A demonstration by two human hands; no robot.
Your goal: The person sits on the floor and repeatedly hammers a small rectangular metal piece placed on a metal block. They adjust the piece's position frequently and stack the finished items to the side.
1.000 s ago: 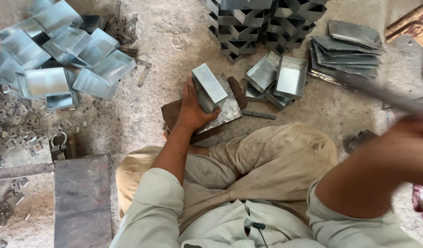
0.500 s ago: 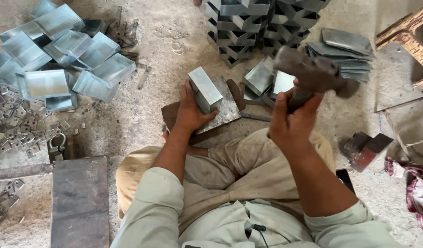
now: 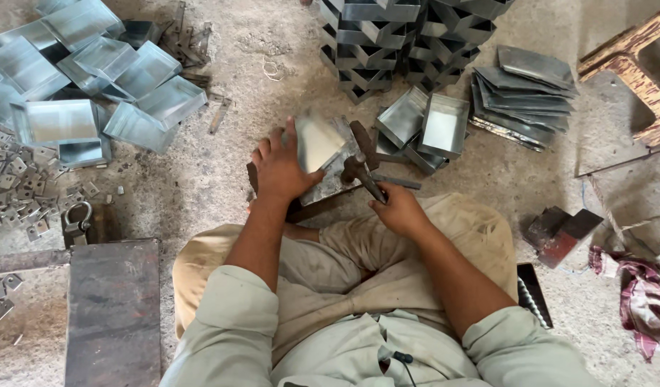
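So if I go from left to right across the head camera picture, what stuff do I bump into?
Scattered shiny trays → padlock → left hand → hammer → right hand → flat sheet pile → red cloth.

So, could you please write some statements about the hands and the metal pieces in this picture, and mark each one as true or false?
1. The left hand steadies a folded sheet-metal piece on the ground. True.
2. The right hand is empty. False: it grips a hammer whose head is down at the piece.
3. A pile of open metal boxes lies to the person's left. True.
4. The stacked metal channels lie behind the person. False: they are in front, beyond the hands.
5. A padlock lies on the ground to the left. True.
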